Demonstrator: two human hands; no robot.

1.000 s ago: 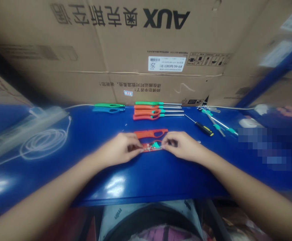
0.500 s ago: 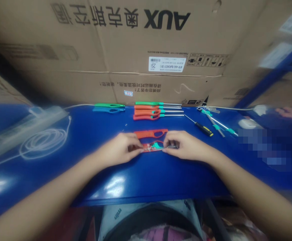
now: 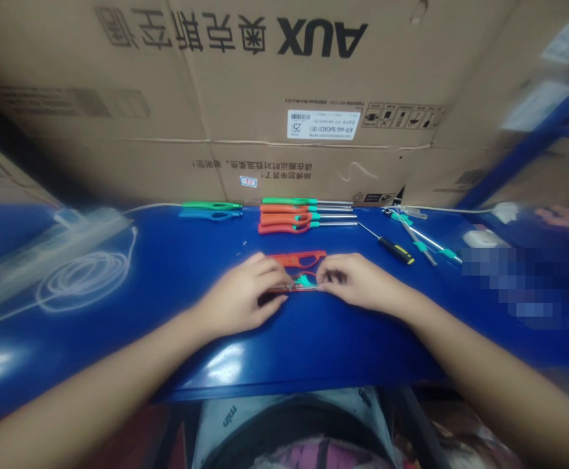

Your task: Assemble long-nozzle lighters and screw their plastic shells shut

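An opened red lighter handle half (image 3: pixel 305 288) lies on the blue table between my hands, with a teal trigger (image 3: pixel 306 281) and small inner parts showing in it. My left hand (image 3: pixel 245 293) closes around its left end, fingertips at the inner parts. At the right end, my right hand (image 3: pixel 350 279) pinches it with thumb and curled fingers; what lies under them is hidden. Just behind, the other red handle half (image 3: pixel 290 260) rests on the table with its trigger loop to the right.
Several assembled gas lighters (image 3: pixel 284 228) lie in a row farther back. Green and blue handle pieces (image 3: pixel 211 206) are left of them. A screwdriver (image 3: pixel 396 250) and metal tubes (image 3: pixel 433 241) lie to the right. A coiled white cable (image 3: pixel 84 280) is at left; a cardboard box (image 3: pixel 245 111) stands behind.
My left hand has shifted its fingers right and over the handle half, covering more of its left end. My right hand has stayed at the right end, its fingers curled slightly more.
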